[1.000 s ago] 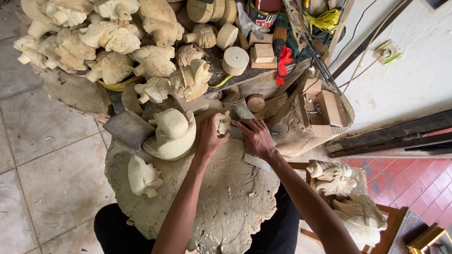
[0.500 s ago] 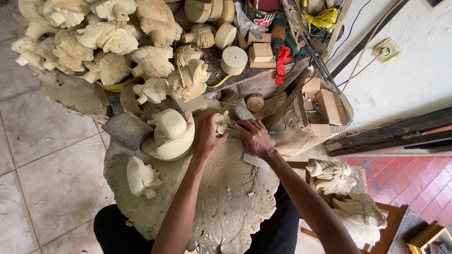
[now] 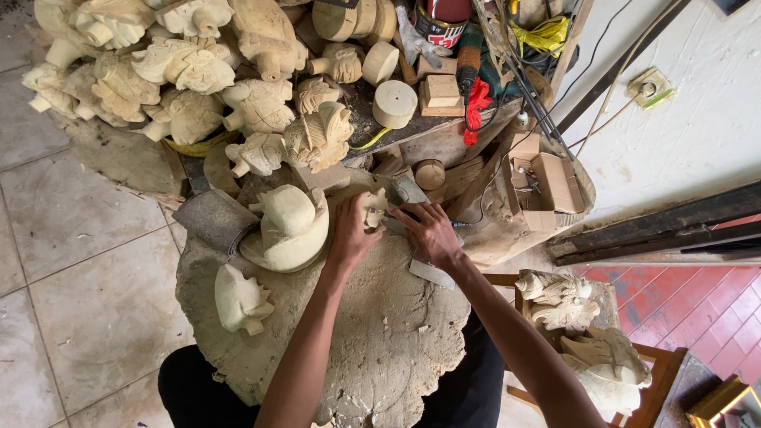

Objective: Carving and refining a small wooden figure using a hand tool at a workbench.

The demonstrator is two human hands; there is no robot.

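Your left hand (image 3: 350, 236) was clenched around a small pale carving (image 3: 372, 208), pinning it down at the far edge of the slab (image 3: 380, 349), that rough round wooden tabletop in front of your knees. Your right hand (image 3: 432, 234) sat just beside it, fingers (image 3: 406, 212) curled over a tool that ran toward the carving; I honestly couldn't tell what kind of tool, since your hand covered most of it, but the hand was closed on something. A flat grey blade (image 3: 432, 273) poked out under your right wrist, lying on the slab. Just left of your left hand sat a big rounded blank (image 3: 289, 226), touching or nearly touching your knuckles, and a smaller blank (image 3: 238, 297) lay near the slab's left edge, well apart from both hands. Beyond the slab was a heap of finished carvings (image 3: 182, 79), plus round wood discs (image 3: 394, 103) and a cardboard box (image 3: 547, 182) off to the right. More carvings (image 3: 579, 333) sat on a chair by your right elbow.
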